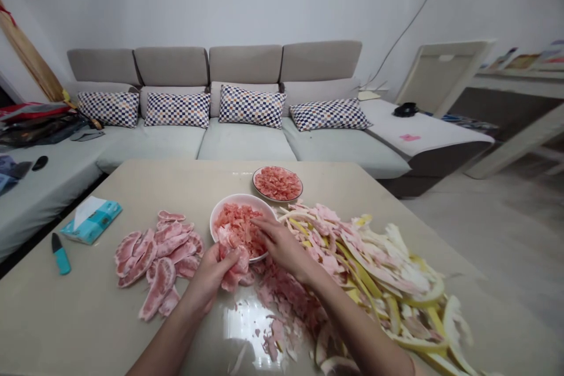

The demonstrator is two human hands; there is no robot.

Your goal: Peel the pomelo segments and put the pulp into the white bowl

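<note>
My left hand (212, 275) is closed around a pink pomelo segment (233, 258) at the near rim of a white bowl (220, 207) filled with peeled pink flesh. My right hand (282, 244) reaches over the bowl's right side, its fingers pinched on flesh from the same segment. A pile of unpeeled pomelo segments (158, 258) lies on the table to the left of my left hand. Farther back stands a second small bowl (277, 183) of peeled flesh.
A heap of yellow-white pomelo rind and pink membrane (374, 270) covers the beige table (88, 317) to the right. A teal tissue pack (91, 220) and a teal-handled knife (60, 253) lie at the left. A grey sofa with checked cushions (251, 106) stands behind.
</note>
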